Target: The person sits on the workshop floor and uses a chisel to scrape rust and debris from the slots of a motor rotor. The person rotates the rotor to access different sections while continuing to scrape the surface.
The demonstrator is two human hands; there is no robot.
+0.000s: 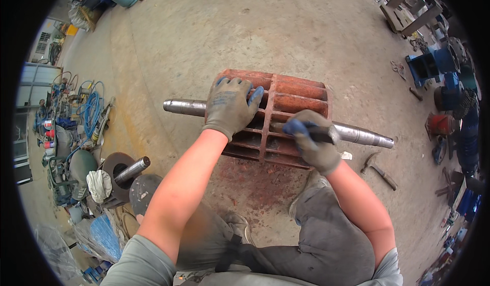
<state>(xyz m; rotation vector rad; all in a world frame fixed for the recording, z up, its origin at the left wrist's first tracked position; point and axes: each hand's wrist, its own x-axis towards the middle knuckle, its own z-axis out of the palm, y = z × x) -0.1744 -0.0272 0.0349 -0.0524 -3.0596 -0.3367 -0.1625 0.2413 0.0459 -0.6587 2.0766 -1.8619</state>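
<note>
In front of me a rust-red ribbed rotor (298,103) with deep slots lies on its side. A bare steel shaft (365,134) runs through it and sticks out at both ends. My left hand (229,104), in a grey and blue work glove, rests on the rotor's left part with its fingers stretched out and the thumb apart. In the same kind of glove, my right hand (314,142) is closed round a black-handled tool (324,134). The tool points left into a slot near the middle rib; its working end is blurred and its kind unclear.
A hammer (378,171) lies on the floor to the right. Reddish flakes (263,184) cover the concrete near my shoes. At left stand a round part with a shaft (131,170) and blue hoses (92,113). Blue metal parts (434,64) line the right side.
</note>
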